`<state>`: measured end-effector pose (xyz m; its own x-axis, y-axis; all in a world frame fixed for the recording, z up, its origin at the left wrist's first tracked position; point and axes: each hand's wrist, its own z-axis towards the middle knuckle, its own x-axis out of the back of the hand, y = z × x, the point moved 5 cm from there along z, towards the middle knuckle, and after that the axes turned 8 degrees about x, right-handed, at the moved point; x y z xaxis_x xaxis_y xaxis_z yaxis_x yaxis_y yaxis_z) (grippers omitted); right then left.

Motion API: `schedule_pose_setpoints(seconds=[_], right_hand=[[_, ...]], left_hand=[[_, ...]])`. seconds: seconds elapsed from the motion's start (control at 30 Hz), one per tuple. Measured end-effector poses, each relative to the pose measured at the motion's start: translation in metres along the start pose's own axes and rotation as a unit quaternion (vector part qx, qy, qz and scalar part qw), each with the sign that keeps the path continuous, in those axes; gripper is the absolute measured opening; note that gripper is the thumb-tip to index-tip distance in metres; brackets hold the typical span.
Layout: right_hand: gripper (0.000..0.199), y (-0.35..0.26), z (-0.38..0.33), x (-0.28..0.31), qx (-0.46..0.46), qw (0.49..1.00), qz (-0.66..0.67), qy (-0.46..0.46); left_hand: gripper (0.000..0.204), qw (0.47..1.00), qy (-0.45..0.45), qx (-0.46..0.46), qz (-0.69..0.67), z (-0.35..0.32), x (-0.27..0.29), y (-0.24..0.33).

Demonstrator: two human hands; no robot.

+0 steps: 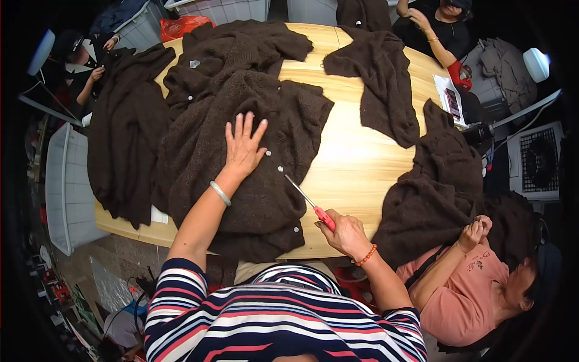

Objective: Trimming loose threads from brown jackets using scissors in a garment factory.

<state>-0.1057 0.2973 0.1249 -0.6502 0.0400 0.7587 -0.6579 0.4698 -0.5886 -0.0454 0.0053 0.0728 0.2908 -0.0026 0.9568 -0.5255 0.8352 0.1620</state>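
A dark brown knitted cardigan [205, 151] with several pale round buttons lies spread on the wooden table in front of me. My left hand [244, 148] rests flat on it, fingers spread, beside one of the buttons [268, 154]. In my right hand [348, 234] is a red-handled tool [324, 218] with a thin metal shaft, gripped by its handle. The shaft points up and left, its tip close to another button [281, 169] on the cardigan. Whether the tip touches the knit I cannot tell. A further button [296, 229] shows near the cardigan's lower edge.
More brown knits lie around the table [344, 175]: one garment [123, 139] at left, another [386, 84] at far right, another [434, 187] beside a co-worker in a pink shirt [464, 289]. Two other people work at the far corners. A grey bin [69, 187] stands left.
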Motion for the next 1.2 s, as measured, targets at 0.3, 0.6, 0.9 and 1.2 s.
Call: schedule_pose_setpoints(seconds=[0.3,0.6,0.9,1.2], right_hand=[[0.031,-0.033,0.071,0.013,0.042,0.997,-0.035,0.058],[0.036,-0.014,0.082,-0.007,-0.001,0.998,-0.012,-0.063],[0.035,-0.022,0.089,-0.001,-0.047,0.998,0.032,0.015],[0.031,0.036,-0.004,-0.021,-0.048,0.994,0.063,-0.071]], left_hand=[[0.077,0.998,-0.058,0.024,-0.008,0.0,-0.04,-0.027],[0.07,0.999,-0.039,0.007,-0.008,-0.004,-0.049,-0.033],[0.066,0.998,-0.064,-0.017,0.015,-0.008,-0.052,-0.03],[0.063,0.983,-0.141,-0.048,-0.111,-0.039,-0.027,0.017]])
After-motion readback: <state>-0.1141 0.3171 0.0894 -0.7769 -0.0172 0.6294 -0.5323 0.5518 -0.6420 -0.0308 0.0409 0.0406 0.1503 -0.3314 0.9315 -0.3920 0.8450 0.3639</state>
